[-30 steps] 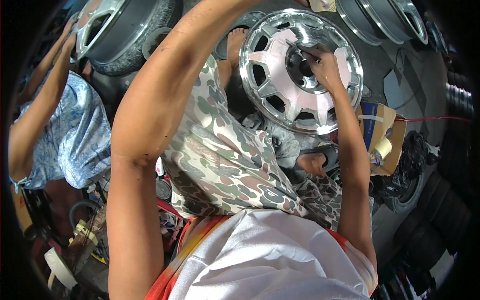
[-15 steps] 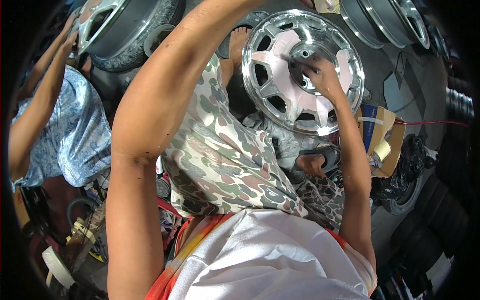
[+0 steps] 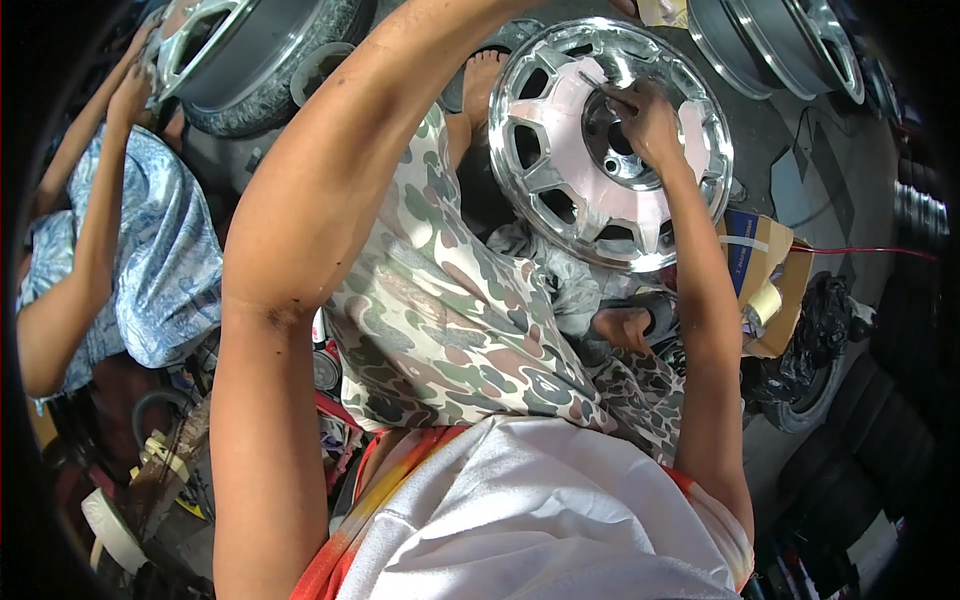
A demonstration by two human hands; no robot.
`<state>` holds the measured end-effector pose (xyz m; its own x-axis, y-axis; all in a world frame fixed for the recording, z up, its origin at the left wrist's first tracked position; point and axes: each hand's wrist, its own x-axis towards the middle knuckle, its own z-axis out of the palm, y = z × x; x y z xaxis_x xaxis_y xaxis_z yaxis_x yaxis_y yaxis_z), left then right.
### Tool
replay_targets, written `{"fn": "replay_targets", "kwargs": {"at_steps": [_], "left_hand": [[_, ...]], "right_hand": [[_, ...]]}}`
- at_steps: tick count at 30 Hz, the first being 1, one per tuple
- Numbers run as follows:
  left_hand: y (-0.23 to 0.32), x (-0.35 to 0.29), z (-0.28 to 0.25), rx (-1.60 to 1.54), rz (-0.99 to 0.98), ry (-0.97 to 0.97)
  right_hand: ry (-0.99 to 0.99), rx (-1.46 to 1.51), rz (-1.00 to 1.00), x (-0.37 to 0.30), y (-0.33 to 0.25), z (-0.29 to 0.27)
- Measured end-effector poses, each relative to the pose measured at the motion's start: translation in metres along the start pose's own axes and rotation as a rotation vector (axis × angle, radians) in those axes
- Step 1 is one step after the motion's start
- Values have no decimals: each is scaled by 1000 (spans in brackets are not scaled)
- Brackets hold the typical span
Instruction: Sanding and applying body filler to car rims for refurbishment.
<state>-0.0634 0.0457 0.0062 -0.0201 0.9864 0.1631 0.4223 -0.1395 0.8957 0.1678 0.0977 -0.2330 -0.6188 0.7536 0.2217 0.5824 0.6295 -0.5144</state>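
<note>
We are holding our right hand (image 3: 648, 125) over the hub of a silver wheel (image 3: 575, 140) with a pinkish face, the fingers half curling toward the upper left; a slim dark thing (image 3: 590, 79) is showing near the fingertips, but we cannot tell whether we are gripping it. Our left hand (image 3: 626, 7) is lying almost wholly beyond the top edge, so we cannot tell its opening or hold. The silver wheel is sitting ahead, right of centre. Grey cloth (image 3: 572, 292) is bunching below it, a cardboard box (image 3: 792, 305) standing lower right. Far left, a person (image 3: 165, 245) in blue is reaching toward a grey wheel (image 3: 225, 65).
</note>
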Motion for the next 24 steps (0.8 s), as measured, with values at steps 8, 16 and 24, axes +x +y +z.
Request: {"fn": "replay_targets", "kwargs": {"at_steps": [8,16,24], "left_hand": [[-15,5,1,62,69,50],[-9,1,1,96,60,59],[1,1,2,79,-16,46]], "right_hand": [[-221,92,76,-29,-42,-12],[-48,129,62,-10,-25,-11],[13,23,-81,4,-1,8]]}}
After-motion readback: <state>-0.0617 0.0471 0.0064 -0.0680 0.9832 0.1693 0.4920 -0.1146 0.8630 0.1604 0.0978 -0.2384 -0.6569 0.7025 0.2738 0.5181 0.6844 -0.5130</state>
